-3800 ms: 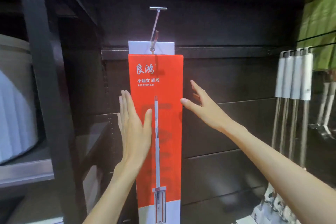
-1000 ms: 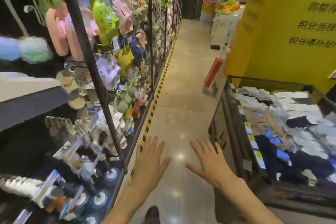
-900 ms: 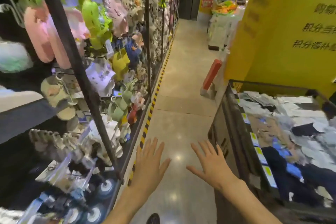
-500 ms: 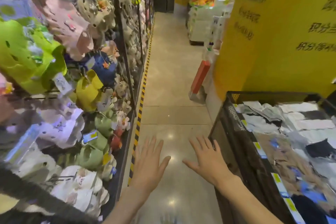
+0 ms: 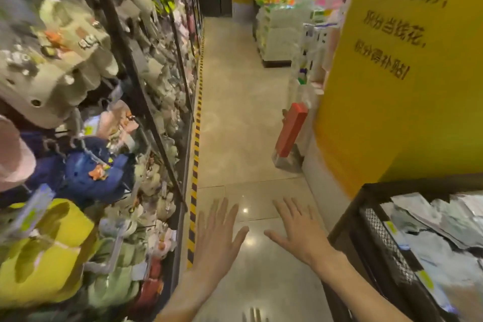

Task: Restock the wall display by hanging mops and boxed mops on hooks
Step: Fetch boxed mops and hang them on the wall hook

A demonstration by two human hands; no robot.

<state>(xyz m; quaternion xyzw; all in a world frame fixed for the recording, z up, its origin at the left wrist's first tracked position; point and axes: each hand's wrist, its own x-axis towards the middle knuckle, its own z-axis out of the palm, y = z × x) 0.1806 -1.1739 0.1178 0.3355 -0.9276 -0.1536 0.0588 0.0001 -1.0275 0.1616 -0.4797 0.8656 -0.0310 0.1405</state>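
Left hand (image 5: 218, 238), right hand (image 5: 298, 232): both spread flat, holding nothing, likely freed for the red box (image 5: 291, 132) leaning on yellow wall (image 5: 392, 112)

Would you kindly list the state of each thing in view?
Left hand: open, fingers spread, empty.
Right hand: open, fingers spread, empty.
Red boxed mop: on the floor, leaning against the yellow wall.
Wire bin: filled with packets.

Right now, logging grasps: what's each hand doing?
Left hand: open, fingers spread, holding nothing.
Right hand: open, fingers spread, holding nothing.
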